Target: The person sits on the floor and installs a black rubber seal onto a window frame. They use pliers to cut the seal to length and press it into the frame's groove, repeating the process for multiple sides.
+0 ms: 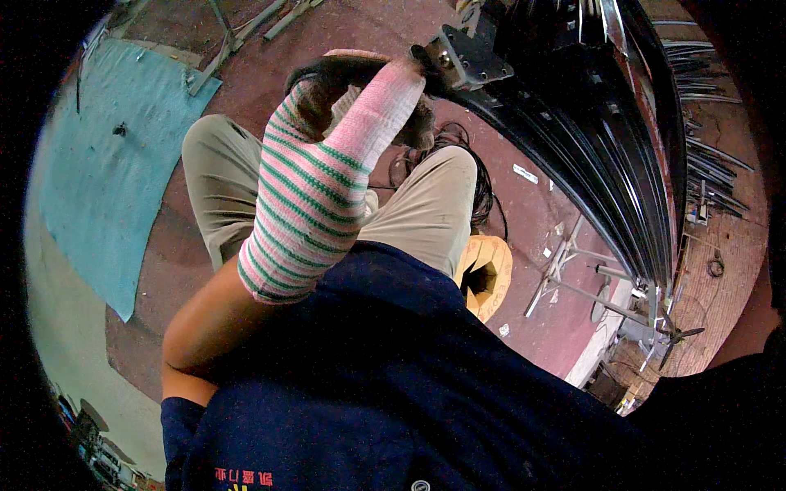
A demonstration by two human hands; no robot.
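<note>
My left hand [344, 114] is raised in front of me in a pink, green and white striped knit glove with dark fingertips. Its curled fingers lie against a grey metal bracket [465, 56] with bolt holes, at the near end of a bundle of long black metal rails [589, 139]. The glove hides whether the fingers close around the bracket. My bare forearm [209, 315] comes up from the lower left. Below are my knees in beige trousers [221, 180] and my dark blue shirt [393, 385]. My right hand is not in view.
The black rails run from the top centre to the right on metal stands [565, 274]. A yellow spool [485, 277] sits on the red-brown floor by my right knee, with black cable [485, 192] coiled behind. A teal sheet [115, 164] covers the floor at left. Metal bars [246, 29] lie at the top.
</note>
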